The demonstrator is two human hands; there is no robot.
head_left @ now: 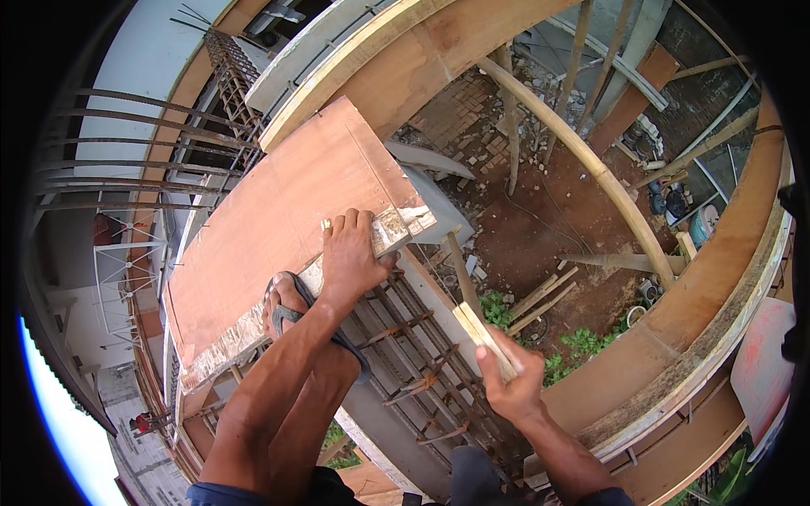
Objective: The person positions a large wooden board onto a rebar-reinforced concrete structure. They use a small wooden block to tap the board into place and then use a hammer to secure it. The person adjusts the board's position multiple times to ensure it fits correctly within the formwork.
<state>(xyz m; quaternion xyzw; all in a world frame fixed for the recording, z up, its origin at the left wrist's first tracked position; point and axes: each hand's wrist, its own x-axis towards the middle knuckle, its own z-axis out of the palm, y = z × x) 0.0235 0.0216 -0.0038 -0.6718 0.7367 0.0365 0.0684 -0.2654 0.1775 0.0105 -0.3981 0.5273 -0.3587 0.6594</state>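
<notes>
A reddish-brown plywood panel [261,219] with a splintered, pale-stained near edge lies tilted across the forms in front of me. My left hand [348,257] is closed on that edge near its right corner, fingers on top and thumb around the side. My right hand [516,379] grips a short piece of light-coloured wood [481,329], pointing up and left, apart from the panel. The lower end of this piece is hidden in the palm. A foot in a dark flip-flop [291,308] rests at the panel's near edge, by my left forearm.
Below me a cage of rusty reinforcing bars [413,354] runs inside a formwork trough. A curved plywood form [675,329] sweeps around the right side. Bamboo poles [607,181] cross above a dirt floor [540,228] far below. Loose bars [143,152] jut out at left.
</notes>
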